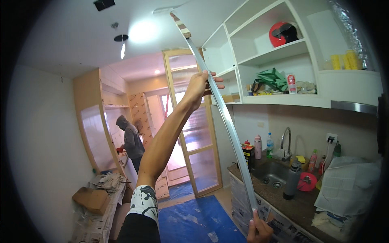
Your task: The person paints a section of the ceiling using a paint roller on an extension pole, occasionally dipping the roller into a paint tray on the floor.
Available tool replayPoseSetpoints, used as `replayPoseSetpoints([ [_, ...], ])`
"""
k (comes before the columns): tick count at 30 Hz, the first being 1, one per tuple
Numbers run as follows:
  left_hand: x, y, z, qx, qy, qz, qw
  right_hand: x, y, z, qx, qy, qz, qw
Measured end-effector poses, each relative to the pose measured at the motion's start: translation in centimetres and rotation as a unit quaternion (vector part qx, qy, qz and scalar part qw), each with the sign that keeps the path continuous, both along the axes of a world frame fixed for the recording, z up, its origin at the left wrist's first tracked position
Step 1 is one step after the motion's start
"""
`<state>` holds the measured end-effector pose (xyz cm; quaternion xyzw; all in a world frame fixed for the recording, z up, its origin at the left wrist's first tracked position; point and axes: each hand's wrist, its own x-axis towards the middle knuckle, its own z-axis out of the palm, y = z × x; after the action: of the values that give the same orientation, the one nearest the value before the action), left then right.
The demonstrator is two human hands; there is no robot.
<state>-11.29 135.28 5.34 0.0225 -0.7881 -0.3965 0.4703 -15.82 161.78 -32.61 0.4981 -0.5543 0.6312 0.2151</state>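
A long silvery metal bar [227,117] runs slantwise from the ceiling down to the lower right. At its upper end is a striped, wood-coloured strip [180,26], whose tip is at or close to the ceiling beside a thin raised patch [163,10]; contact cannot be made out. My left hand [197,89], arm stretched up, grips the bar partway along, thumb on the near side and some fingers extending past it. Down at the bar's bottom end, my right hand [259,229] holds it between thumb and fingers.
White open cabinets [279,56] hold a red helmet [279,34]. Below, a counter carries a sink [270,174], bottles and a grey flask [291,182]. Blue sheeting [194,220] covers the floor. A hooded person [131,139] works at the left, beyond a cardboard box [92,200].
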Motion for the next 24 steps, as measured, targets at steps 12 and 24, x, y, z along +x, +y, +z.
replayPoseSetpoints([
  [12,0.6,23.9,-3.7,0.036,-0.069,-0.032,0.996,-1.3,27.0,-1.9,0.033,-0.007,0.037,0.999],
  [24,-2.2,35.1,-1.4,0.001,-0.040,-0.118,0.992,-3.6,39.7,1.2,0.084,0.000,-0.053,0.995],
])
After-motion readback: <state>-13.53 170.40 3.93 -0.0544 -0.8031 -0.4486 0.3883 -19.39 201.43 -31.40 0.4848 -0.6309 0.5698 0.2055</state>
